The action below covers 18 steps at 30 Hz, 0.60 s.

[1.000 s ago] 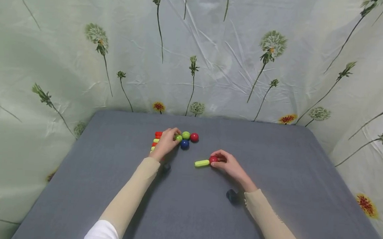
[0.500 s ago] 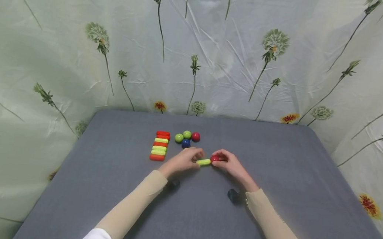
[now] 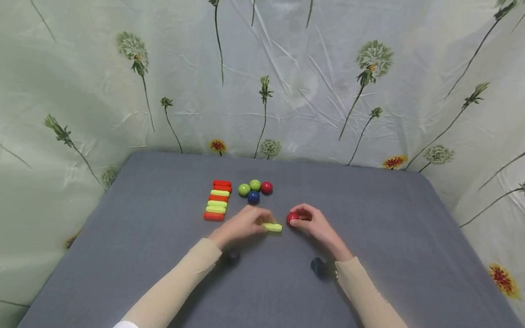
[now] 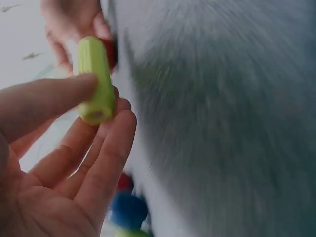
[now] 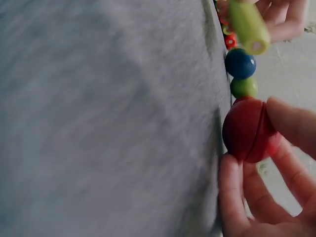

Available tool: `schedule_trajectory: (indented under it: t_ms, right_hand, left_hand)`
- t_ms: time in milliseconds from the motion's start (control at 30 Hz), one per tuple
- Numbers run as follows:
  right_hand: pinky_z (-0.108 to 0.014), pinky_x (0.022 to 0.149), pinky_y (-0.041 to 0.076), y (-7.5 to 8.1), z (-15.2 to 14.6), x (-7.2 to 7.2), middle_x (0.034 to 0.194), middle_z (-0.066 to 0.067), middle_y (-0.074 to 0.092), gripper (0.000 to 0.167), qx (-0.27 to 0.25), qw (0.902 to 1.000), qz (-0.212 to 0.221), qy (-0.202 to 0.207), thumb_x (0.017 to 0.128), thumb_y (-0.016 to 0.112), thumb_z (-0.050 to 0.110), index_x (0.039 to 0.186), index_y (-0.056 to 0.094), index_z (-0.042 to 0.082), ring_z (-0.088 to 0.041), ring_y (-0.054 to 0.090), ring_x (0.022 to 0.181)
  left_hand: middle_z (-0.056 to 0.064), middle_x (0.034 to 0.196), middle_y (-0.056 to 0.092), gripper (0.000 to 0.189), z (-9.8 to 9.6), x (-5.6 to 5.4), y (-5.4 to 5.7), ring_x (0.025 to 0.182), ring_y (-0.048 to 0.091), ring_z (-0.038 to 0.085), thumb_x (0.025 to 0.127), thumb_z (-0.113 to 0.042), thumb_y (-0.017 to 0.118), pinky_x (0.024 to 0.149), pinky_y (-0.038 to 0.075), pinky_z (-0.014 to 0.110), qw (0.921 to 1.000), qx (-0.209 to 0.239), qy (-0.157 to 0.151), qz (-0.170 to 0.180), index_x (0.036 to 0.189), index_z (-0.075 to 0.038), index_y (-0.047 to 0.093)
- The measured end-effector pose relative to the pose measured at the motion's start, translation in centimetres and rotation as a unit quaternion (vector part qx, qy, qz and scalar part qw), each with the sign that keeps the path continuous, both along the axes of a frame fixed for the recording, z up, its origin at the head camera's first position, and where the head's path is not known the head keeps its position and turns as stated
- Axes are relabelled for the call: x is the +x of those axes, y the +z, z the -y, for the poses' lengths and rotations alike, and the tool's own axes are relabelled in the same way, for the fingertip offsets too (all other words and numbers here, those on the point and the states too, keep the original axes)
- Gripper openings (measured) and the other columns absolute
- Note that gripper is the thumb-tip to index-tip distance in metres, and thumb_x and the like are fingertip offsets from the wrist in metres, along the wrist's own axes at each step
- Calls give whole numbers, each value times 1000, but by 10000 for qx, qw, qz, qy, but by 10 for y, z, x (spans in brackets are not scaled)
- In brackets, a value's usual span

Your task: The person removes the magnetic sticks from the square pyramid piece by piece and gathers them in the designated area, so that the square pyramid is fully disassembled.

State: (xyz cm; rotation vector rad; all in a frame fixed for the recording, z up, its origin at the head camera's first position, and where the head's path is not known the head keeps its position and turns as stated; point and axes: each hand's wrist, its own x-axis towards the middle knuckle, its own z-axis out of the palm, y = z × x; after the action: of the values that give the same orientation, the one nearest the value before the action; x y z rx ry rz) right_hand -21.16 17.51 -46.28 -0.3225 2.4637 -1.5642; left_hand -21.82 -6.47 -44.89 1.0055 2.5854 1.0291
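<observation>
My left hand (image 3: 246, 225) pinches a yellow-green ribbed stick (image 3: 273, 227) between thumb and fingertips. In the left wrist view the stick (image 4: 93, 59) is tilted, with a small dark spot in its near end. My right hand (image 3: 316, 228) grips a red ball (image 3: 292, 217) between thumb and fingers. A groove runs around this red ball (image 5: 244, 129) in the right wrist view. A short gap separates the stick's free end from the ball in the head view.
Behind the left hand, green balls (image 3: 244, 189), a blue ball (image 3: 253, 198) and another red ball (image 3: 267, 187) sit clustered. Left of them lies a column of red and yellow-green sticks (image 3: 217, 204). A grey cloth (image 3: 262, 296) covers the table; a flowered curtain (image 3: 293, 110) hangs behind.
My left hand has left a green ball in the cluster, come towards me and taken hold of the stick. The stick has moved left, away from the red ball; my right hand stays in place.
</observation>
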Motion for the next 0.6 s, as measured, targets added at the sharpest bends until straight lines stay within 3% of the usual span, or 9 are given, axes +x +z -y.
schedule_trajectory:
  t_ms: [100,233,400,600]
  right_hand:
    - [-34,82,46,5,5,-2,108,-11,62,28,76,9998,60,-154,89,69,12,114,62,4,-24,57,98]
    - [-39,85,47,8,20,-11,109,-12,62,29,133,9990,60,-431,88,70,12,114,62,4,-26,58,99]
    - [-42,89,47,7,39,-26,109,-11,64,29,316,9970,-158,-685,86,72,15,113,64,6,-27,60,101]
    - [-40,86,47,4,62,-42,106,-10,65,26,530,9943,-380,-849,85,73,15,108,65,6,-25,61,96]
  left_hand:
    - [-5,90,66,18,22,9,6,86,60,11,83,-1,66,82,50,33,9984,302,455,117,96,-12,69]
    - [-2,88,64,18,59,18,7,81,59,15,79,3,67,75,51,35,9941,543,911,-231,92,-8,69]
    - [1,86,61,19,98,26,2,76,56,16,76,7,70,68,49,32,9880,468,1329,-640,91,-4,70]
    - [1,85,59,17,121,31,-6,79,58,20,76,7,70,71,49,37,9838,243,1635,-694,89,-4,70]
